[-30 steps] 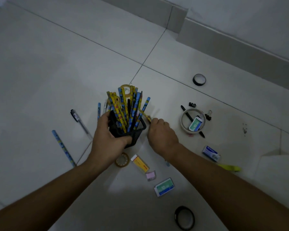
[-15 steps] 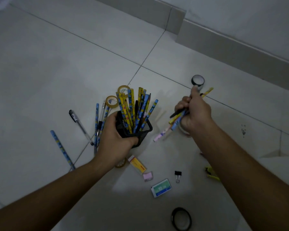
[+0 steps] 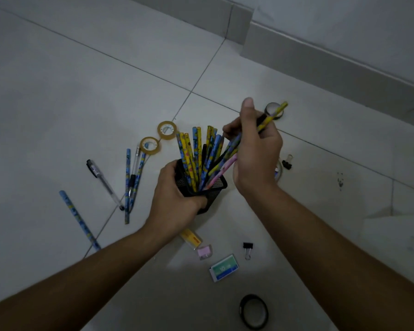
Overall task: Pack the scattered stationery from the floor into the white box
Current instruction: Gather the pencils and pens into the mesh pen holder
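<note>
My left hand (image 3: 175, 201) grips a black mesh pen holder (image 3: 213, 189) packed with several yellow and blue pencils (image 3: 196, 154). Beside it on the right, my right hand (image 3: 256, 149) is closed around a small bunch of pencils (image 3: 271, 117), yellow, blue and pink, whose lower tips reach into the holder's mouth. Loose on the floor to the left lie a black pen (image 3: 103, 182), a blue pencil (image 3: 79, 219) and a few more pencils (image 3: 132, 185). No white box is in view.
Two clear tape rolls (image 3: 159, 137) lie behind the holder. In front are a yellow eraser (image 3: 190, 237), a pink item (image 3: 204, 252), a staple box (image 3: 224, 267), a binder clip (image 3: 247, 249) and a black tape roll (image 3: 253, 311). Another black tape roll (image 3: 274, 111) and clip (image 3: 287, 162) lie right. A wall skirting (image 3: 344, 65) runs behind.
My right hand picked up a bunch of pencils from the floor, lifted them to the right, then swung them back so their tips enter the holder. My left hand kept holding the holder.
</note>
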A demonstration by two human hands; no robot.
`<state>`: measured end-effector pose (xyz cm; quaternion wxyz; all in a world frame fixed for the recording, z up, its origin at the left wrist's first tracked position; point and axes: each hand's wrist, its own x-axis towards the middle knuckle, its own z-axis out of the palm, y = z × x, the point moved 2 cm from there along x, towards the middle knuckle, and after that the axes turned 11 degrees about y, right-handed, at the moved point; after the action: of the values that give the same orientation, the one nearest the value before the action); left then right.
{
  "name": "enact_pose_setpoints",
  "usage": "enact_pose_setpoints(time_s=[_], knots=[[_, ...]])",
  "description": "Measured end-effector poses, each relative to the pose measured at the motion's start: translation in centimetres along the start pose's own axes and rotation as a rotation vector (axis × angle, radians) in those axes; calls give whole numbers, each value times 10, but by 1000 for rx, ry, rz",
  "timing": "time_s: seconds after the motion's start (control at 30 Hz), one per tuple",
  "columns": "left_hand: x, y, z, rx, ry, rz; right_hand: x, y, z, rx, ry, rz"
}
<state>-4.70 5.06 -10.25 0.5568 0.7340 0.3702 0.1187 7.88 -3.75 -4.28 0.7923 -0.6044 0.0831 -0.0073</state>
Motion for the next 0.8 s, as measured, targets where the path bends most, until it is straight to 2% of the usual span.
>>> enact_pose_setpoints(time_s=[0.17, 0.3, 0.4, 0.5, 0.57, 0.63, 0.7, 0.73, 0.8], knots=[[0, -1, 0, -4, -14, -1, 7, 0, -8, 59, -37, 84], [-1, 3, 2, -41, -29, -9, 0, 7, -19, -177, -79, -3], [-4, 5, 5, -48, -44, -25, -10, 11, -30, -423, -259, -69], [-7, 6, 9, -45, -58, -6, -8, 8, -47, -475, -397, -53], [-8, 7, 11, -53, -74, -8, 4, -1, -67, -452, -338, -66], [-11, 9, 15, -42, -102, 2, 24, -9, -99, -525, -164, -38], [-14, 10, 20, -27, -127, 21, 42, -13, -139, -761, -14, 50], [-17, 11, 24, -21, -139, 32, 47, -12, -160, -922, 2, 112], [-21, 11, 31, -17, -160, 52, 49, -7, -197, -1233, -96, 228]])
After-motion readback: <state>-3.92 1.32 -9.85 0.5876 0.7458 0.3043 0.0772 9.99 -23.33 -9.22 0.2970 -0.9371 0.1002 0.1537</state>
